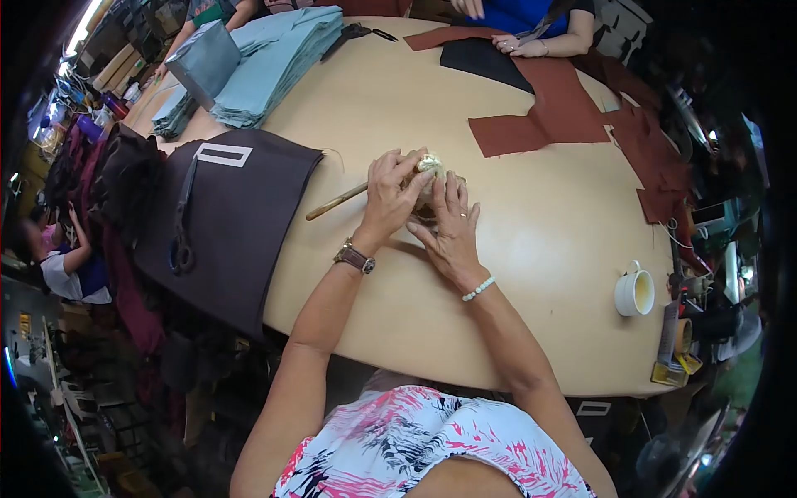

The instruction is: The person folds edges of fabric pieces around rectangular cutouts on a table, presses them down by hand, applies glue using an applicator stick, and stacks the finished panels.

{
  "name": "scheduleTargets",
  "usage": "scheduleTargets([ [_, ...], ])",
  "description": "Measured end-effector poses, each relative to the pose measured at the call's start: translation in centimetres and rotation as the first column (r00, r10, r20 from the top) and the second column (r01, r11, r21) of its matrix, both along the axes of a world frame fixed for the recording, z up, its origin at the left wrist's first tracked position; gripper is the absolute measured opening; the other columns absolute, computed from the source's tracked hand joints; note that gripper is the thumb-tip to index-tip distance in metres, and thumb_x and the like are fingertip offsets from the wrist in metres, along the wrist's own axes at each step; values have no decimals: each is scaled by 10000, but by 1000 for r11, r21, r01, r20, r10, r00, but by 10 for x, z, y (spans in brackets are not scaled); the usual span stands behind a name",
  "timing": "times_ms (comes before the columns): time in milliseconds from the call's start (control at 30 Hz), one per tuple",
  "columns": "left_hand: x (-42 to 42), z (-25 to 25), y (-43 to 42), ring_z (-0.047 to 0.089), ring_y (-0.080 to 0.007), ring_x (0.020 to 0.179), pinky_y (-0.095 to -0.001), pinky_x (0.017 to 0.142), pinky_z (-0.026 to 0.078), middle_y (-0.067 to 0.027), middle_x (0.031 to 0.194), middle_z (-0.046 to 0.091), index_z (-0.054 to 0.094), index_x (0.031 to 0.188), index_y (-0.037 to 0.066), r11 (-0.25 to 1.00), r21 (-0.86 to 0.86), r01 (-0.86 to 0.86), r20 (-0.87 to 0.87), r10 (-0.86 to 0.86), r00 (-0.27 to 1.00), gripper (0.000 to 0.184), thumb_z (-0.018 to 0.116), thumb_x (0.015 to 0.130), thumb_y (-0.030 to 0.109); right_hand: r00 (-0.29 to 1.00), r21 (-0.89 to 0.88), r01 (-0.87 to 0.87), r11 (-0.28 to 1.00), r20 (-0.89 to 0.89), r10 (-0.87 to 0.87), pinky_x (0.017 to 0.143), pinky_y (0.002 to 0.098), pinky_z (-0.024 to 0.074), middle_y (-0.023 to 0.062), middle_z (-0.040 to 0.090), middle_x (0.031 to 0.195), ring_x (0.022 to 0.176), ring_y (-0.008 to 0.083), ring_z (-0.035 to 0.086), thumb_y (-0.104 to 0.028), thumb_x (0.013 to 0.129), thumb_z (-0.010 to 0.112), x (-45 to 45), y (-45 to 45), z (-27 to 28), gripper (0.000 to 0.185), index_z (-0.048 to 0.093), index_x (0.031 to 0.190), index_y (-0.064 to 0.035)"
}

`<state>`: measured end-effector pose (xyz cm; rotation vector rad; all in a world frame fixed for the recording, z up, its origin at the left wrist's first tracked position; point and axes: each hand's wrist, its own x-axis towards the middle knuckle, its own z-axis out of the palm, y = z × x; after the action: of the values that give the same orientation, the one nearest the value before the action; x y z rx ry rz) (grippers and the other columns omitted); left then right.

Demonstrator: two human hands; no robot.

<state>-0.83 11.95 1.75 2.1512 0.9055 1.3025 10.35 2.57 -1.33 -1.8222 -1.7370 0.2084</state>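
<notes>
My left hand (388,195), with a watch at the wrist, is curled over a pale, crinkled yellowish bundle (431,164) near the middle of the table. A brown wooden stick (336,202) juts out to the left from beneath this hand; its other end is hidden. From the right side, my right hand (453,226), with a ring and a beaded bracelet, presses its fingers against the same bundle. Between the hands a darker brown part shows, too covered to identify.
Left lies dark fabric (224,212) with scissors (183,220) and a white rectangular frame (224,154). Folded light-blue cloth (278,62) and a metal block (203,62) sit behind. Rust-coloured pieces (564,104) lie near a co-worker's hands (519,46). A cup (634,290) stands right.
</notes>
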Motion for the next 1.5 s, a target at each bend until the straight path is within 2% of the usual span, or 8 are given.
scheduleTargets([
  [500, 1, -3, -4, 486, -292, 1049, -432, 944, 308, -95, 954, 595, 616, 1144, 113, 994, 106, -8, -44, 13, 999, 369, 633, 814, 277, 992, -234, -40, 971, 105, 66, 1018, 645, 132, 135, 224, 1474, 1321, 395, 241, -456, 819, 583, 25, -27, 20, 677, 337, 1388, -184],
  [567, 1, -3, -3, 483, -298, 1056, -441, 940, 307, -93, 965, 594, 617, 1144, 123, 994, 107, -6, -45, 11, 999, 367, 634, 813, 283, 926, -212, -152, 965, -371, 64, 1028, 624, 149, 141, 236, 1467, 1314, 377, 266, -382, 821, 590, 63, -9, 16, 628, 364, 1371, -179],
  [667, 2, -6, 1, 483, -311, 1058, -461, 934, 307, -92, 966, 589, 621, 1136, 130, 995, 101, 4, -39, -1, 999, 369, 641, 805, 295, 998, -271, 45, 961, 46, -34, 1044, 596, 162, 147, 250, 1458, 1321, 349, 270, -282, 825, 571, 71, 5, 30, 589, 376, 1365, -146],
  [833, 7, -5, -6, 490, -327, 1050, -477, 926, 313, -99, 963, 582, 628, 1122, 130, 988, 150, -46, -68, 57, 996, 394, 669, 774, 312, 497, -92, 328, 940, 863, -88, 1077, 571, 102, 134, 214, 1467, 1364, 356, 147, -245, 853, 492, 12, 14, 24, 568, 359, 1368, -43],
  [1233, 12, 0, -9, 527, -286, 881, -417, 918, 386, -96, 805, 559, 630, 1110, 78, 959, 252, -126, -59, 145, 988, 380, 691, 766, 225, 612, -75, 151, 986, 790, -34, 1070, 593, 85, 133, 116, 1490, 1367, 366, 115, -161, 812, 530, 6, -17, 36, 536, 423, 1315, -11],
  [1333, 8, 0, -5, 506, -301, 970, -425, 924, 340, -101, 856, 563, 641, 1104, 99, 995, 63, -79, -34, 81, 996, 383, 671, 781, 304, 746, -235, 110, 966, 661, 76, 1040, 555, 240, 152, 209, 1451, 1308, 340, 287, -151, 801, 543, 13, -43, 59, 594, 365, 1348, -4],
  [1400, 3, 1, -1, 503, -292, 977, -413, 925, 338, -96, 844, 563, 634, 1117, 90, 998, 33, -58, -44, 59, 997, 383, 657, 798, 301, 977, -207, -143, 968, 125, 171, 955, 483, 360, 160, 388, 1319, 1143, 294, 453, -188, 857, 510, 30, -46, 60, 571, 326, 1376, -39],
  [1500, -2, 0, -1, 496, -283, 992, -401, 927, 329, -93, 828, 563, 627, 1132, 82, 999, 16, -43, -77, 44, 996, 378, 625, 826, 304, 565, -114, -300, 947, -821, 81, 799, 370, 458, 133, 574, 1051, 850, 214, 572, -292, 937, 421, 37, -31, 72, 528, 286, 1404, -86],
])
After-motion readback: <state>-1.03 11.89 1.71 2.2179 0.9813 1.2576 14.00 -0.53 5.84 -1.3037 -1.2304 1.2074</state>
